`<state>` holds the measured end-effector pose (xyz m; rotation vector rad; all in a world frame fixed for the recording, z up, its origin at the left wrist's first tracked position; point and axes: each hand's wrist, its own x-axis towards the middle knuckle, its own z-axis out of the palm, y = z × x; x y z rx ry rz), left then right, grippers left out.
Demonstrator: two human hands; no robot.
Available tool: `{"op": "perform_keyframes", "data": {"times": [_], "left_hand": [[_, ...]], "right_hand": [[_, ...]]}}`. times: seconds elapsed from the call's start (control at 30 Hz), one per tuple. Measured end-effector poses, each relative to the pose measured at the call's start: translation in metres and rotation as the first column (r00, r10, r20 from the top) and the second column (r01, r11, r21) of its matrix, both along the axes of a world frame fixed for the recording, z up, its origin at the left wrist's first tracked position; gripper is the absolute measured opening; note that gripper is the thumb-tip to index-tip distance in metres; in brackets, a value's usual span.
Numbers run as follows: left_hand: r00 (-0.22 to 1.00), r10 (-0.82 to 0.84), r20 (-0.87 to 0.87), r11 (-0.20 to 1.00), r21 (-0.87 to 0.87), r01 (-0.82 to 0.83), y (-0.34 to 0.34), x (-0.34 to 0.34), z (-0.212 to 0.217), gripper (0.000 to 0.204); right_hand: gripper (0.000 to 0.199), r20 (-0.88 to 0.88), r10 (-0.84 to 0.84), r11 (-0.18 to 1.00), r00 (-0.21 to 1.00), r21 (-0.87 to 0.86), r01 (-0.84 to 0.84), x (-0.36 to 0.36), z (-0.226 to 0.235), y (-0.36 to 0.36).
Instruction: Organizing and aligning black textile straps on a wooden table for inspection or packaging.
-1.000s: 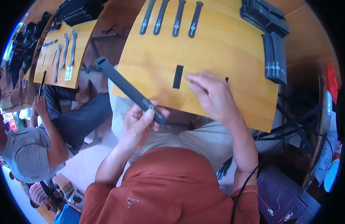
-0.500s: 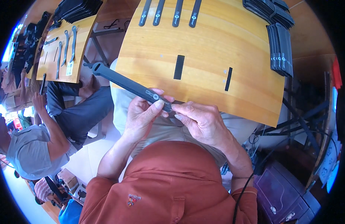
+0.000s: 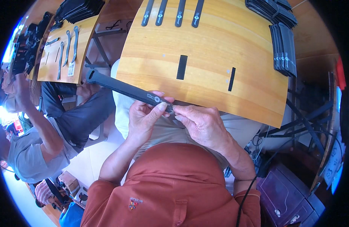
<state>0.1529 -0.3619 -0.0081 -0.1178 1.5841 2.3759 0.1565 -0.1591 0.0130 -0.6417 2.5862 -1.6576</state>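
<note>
A black strap bundle (image 3: 121, 87), flat and long with a slotted far end and pale print near the other, slants over the table's front left edge. It seems to be more than one layer thick. My left hand (image 3: 144, 119) is closed on its near end, thumb on top and fingers beneath. The fingertips of my right hand (image 3: 203, 123) pinch the very tip of the same end, close by the left thumb. What lies between those fingertips is mostly hidden.
Several black straps (image 3: 179, 17) lie along the wooden table's (image 3: 148, 56) far side. Two black strips (image 3: 182, 67) are on its surface. Stacked straps (image 3: 283, 51) sit at the right edge. A co-worker (image 3: 34, 147) sits at another table on the left. A purple cabinet (image 3: 284, 193) stands lower right.
The straps' slotted end has swung slightly left and down, and the bundle has turned a little in my fingers. Both hands keep their grip. The co-worker's arm has risen.
</note>
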Motion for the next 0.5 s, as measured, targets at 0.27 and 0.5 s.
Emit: {"op": "perform_keyframes", "data": {"times": [0.27, 0.5], "left_hand": [[0.99, 0.097, -0.101, 0.985, -0.132, -0.11, 0.01, 0.007, 0.0, 0.029], [0.982, 0.161, -0.103, 0.971, -0.162, -0.176, 0.018, 0.011, 0.002, 0.027]], "right_hand": [[0.021, -0.022, -0.027, 0.997, 0.999, 0.076, 0.029, 0.003, -0.003, -0.004], [0.03, -0.289, -0.078, 0.946, 0.954, 0.28, 0.162, 0.012, -0.011, -0.012]]}}
